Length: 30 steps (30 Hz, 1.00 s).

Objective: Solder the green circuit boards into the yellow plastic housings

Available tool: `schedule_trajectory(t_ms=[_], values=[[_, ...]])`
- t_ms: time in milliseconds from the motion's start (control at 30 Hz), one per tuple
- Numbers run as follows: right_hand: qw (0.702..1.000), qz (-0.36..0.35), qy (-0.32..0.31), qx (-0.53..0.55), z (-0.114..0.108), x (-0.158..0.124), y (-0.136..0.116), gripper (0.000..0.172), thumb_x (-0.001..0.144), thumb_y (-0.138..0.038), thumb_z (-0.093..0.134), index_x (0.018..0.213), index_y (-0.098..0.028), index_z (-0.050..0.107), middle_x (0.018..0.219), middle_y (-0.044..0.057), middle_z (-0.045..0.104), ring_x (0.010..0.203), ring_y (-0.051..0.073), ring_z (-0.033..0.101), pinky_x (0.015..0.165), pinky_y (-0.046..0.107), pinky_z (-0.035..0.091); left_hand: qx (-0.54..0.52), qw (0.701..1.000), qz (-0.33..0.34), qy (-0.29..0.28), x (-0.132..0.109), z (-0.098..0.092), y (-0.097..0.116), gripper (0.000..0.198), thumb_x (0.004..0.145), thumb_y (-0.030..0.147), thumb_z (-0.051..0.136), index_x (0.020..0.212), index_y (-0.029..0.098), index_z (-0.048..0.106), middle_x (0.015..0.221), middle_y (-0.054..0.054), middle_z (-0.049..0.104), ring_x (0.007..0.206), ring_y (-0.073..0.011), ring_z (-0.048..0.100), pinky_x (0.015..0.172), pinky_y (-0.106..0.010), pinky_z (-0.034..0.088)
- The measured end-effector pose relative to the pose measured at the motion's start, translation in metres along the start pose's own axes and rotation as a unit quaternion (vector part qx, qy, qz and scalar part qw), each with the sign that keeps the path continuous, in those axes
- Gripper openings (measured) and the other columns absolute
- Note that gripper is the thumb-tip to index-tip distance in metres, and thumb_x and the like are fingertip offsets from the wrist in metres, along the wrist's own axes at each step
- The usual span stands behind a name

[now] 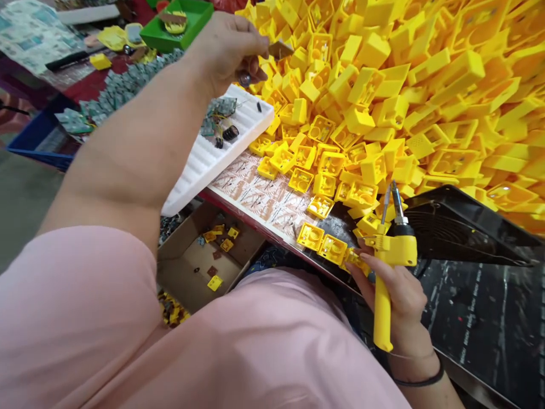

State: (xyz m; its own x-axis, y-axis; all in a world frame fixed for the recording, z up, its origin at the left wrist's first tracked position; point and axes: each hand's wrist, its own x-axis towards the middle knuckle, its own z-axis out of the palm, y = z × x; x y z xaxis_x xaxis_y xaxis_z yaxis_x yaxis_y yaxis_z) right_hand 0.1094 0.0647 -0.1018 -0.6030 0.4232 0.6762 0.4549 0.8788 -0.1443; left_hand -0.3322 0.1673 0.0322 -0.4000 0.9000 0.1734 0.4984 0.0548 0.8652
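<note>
My right hand [394,292] is wrapped round the yellow handle of a soldering iron [389,258], its metal tip pointing up and away beside a black tray [460,224]. My left hand [225,51] is raised over the far end of a white foam tray [213,156], fingers pinched on a small brown and silver part [279,50] at the edge of a big heap of yellow plastic housings [383,91]. Small circuit boards with wires [221,116] lie on the foam tray.
A green bin [193,20] and a spread of green circuit boards [114,91] lie at the far left. A cardboard box [191,261] with a few yellow and brown bits sits below the table edge. A blue crate [38,139] stands at the left.
</note>
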Motion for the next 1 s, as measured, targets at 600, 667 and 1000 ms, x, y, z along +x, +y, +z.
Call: schedule_trajectory(t_ms=[600,667,1000], values=[[0.979,0.106,0.147,0.096,0.036,0.042,-0.046,0.034,0.096,-0.015,0.073,0.122,-0.028,0.057,0.098,-0.001,0.08,0.08,0.017,0.08,0.074,0.025,0.066,-0.211,0.945,-0.002,-0.251,-0.213,0.106,-0.011,0.045,0.088,0.063,0.078,0.084,0.018,0.08,0.09,-0.006,0.081,0.087,-0.0179,0.076,0.083,-0.029,0.062],[0.977,0.105,0.151,0.108,0.032,0.039,-0.045,0.038,0.094,-0.012,0.075,0.124,-0.028,0.058,0.099,-0.001,0.08,0.083,0.018,0.081,0.076,0.025,0.066,-0.202,0.955,0.013,-0.215,-0.218,0.111,-0.019,0.05,0.09,0.068,0.074,0.095,0.019,0.084,0.113,-0.01,0.083,0.112,-0.0235,0.076,0.103,-0.036,0.061],[0.974,0.106,0.154,0.126,0.035,0.033,-0.053,0.049,0.088,-0.009,0.079,0.128,-0.03,0.061,0.097,-0.003,0.08,0.079,0.017,0.079,0.075,0.025,0.064,-0.438,0.867,-0.156,-0.182,-0.227,0.141,0.002,0.05,0.063,0.065,0.097,0.083,0.022,0.082,0.093,-0.004,0.084,0.101,-0.0249,0.08,0.101,-0.043,0.064]])
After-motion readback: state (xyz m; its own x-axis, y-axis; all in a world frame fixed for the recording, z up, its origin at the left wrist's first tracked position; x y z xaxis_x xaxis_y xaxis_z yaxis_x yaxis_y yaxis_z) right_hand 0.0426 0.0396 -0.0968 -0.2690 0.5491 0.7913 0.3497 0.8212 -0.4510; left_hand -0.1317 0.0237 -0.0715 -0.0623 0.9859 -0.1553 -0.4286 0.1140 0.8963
